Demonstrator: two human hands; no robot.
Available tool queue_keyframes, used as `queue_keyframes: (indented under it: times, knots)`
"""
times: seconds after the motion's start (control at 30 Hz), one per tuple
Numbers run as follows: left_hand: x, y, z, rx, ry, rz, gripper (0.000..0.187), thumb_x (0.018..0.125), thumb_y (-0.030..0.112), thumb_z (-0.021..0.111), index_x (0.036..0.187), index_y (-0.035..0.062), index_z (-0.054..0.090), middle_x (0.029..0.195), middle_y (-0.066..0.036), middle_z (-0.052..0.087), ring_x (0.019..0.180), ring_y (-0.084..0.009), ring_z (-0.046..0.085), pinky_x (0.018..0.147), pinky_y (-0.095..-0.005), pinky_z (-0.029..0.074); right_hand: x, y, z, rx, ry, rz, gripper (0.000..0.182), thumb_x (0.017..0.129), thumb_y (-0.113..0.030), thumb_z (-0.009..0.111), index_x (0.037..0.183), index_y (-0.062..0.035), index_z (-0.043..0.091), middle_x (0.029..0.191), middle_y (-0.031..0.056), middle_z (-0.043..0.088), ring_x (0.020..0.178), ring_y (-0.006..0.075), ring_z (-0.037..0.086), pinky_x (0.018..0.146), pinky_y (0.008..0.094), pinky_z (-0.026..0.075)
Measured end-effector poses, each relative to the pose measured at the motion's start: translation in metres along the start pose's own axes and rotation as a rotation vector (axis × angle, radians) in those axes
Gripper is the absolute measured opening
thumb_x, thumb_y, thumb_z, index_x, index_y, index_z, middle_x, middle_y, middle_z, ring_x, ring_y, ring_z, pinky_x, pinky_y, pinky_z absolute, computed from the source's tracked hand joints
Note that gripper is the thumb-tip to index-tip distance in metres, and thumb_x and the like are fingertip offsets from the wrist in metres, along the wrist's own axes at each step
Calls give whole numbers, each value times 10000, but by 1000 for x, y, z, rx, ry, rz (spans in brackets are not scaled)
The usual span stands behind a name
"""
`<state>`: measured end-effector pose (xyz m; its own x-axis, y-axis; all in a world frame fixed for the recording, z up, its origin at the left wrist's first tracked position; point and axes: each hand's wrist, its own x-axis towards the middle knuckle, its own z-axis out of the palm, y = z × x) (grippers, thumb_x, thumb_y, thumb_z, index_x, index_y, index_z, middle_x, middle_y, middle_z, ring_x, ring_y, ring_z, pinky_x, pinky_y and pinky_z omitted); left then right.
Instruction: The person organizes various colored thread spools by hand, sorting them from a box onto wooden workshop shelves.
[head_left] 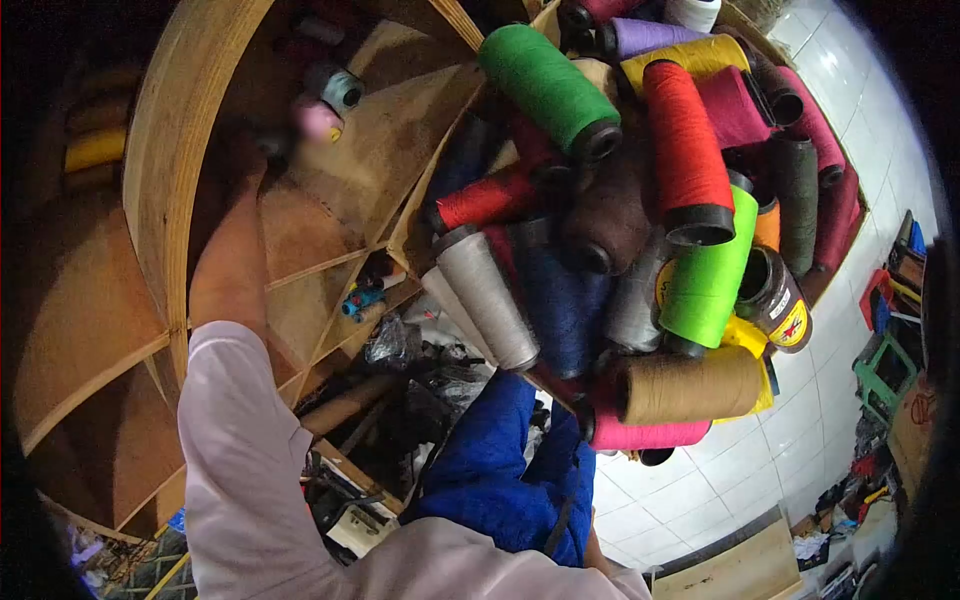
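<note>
My left hand (243, 155) reaches deep into a wooden shelf compartment, mostly lost in shadow; its fingers cannot be made out. Close by are a dark object, a pink thread cone (318, 120) and a pale grey-blue cone (335, 88). My right hand is out of view. In front of me a large heap of thread cones fills a container, of which only bits of the edge show. On it lie a green cone (550, 88), a red cone (688, 145), a lime cone (712, 265), a grey cone (490, 300) and a tan cone (690, 385).
The wooden shelf (190, 130) has several compartments, with yellow cones (95, 150) at far left. Small spools (365, 298) sit in a lower compartment above plastic bags (395, 340). White floor tiles (690, 500) lie at right, with a green plastic item (885, 375) and clutter beyond.
</note>
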<state>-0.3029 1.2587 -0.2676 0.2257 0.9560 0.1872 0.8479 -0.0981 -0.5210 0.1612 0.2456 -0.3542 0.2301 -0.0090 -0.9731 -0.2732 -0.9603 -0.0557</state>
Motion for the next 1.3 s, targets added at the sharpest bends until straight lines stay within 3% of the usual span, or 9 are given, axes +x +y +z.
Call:
queue_keyframes:
  times: [0.2, 0.3, 0.37, 0.43, 0.5, 0.6, 0.77, 0.97, 1.3]
  knots:
    - [-2, 19, -47, 95, -267, -63, 576, 914, 210, 556, 1448, 62, 398, 1520, -170, 344, 1419, -355, 289, 1165, -458, 273, -1, -2, 13, 63, -19, -14, 341, 864, -263, 650, 1019, 41, 672, 904, 162, 711, 796, 198, 669, 704, 342, 535]
    - [-5, 55, -83, 122, 80, 31, 582, 910, 242, 571, 1451, 105, 409, 1510, -193, 347, 1412, -381, 290, 1159, -475, 273, -3, 3, 19, 82, -22, -9, 337, 866, -257, 649, 1017, 44, 670, 902, 162, 710, 794, 194, 667, 701, 339, 535]
    - [-10, 113, -176, -43, -259, 160, 575, 913, 279, 580, 1443, 120, 423, 1513, -218, 329, 1415, -387, 284, 1151, -482, 266, -3, 4, 22, 90, -25, -11, 334, 868, -253, 648, 1016, 46, 669, 900, 161, 710, 792, 192, 666, 699, 336, 535]
    - [-24, 106, -76, -450, -21, -16, 628, 894, 415, 606, 1406, 86, 455, 1451, -232, 422, 1372, -388, 368, 1126, -475, 296, -1, 3, 21, 90, -33, -15, 331, 869, -249, 647, 1014, 48, 668, 899, 161, 710, 791, 189, 665, 697, 334, 535]
    - [-36, 146, -160, -703, -555, -329, 784, 834, 592, 606, 1399, 68, 459, 1373, -251, 510, 1301, -396, 467, 1090, -461, 344, -1, 1, 20, 92, -38, -14, 328, 871, -245, 646, 1013, 50, 666, 897, 160, 709, 789, 187, 664, 695, 332, 534]
    - [-51, 158, -143, -631, -322, -275, 963, 772, 685, 625, 1429, 16, 406, 1361, -274, 513, 1273, -420, 491, 1081, -435, 359, 3, -5, 16, 97, -37, -18, 324, 873, -240, 645, 1011, 53, 665, 895, 160, 709, 787, 183, 662, 692, 329, 534]
    - [-10, 114, -93, -508, -536, -599, 701, 808, 571, 646, 1229, 11, 621, 1218, -274, 613, 1196, -416, 556, 1000, -441, 429, 2, -12, -3, 65, -32, -15, 317, 877, -230, 643, 1009, 58, 662, 891, 158, 708, 783, 178, 660, 687, 323, 533]
    - [28, 79, -129, -332, -61, -134, 457, 871, 376, 578, 1138, 15, 663, 1135, -253, 644, 1114, -410, 592, 977, -448, 436, 9, -22, -18, 41, -18, -14, 298, 885, -207, 635, 1005, 65, 656, 878, 152, 704, 772, 164, 652, 674, 309, 531]
    - [66, 16, -84, -347, -413, 209, 498, 858, 255, 630, 1313, 71, 546, 1284, -188, 585, 1195, -342, 554, 987, -435, 454, 7, -42, -24, 47, -8, -29, 284, 911, -192, 622, 1007, 76, 638, 813, 126, 685, 701, 139, 627, 620, 275, 521]
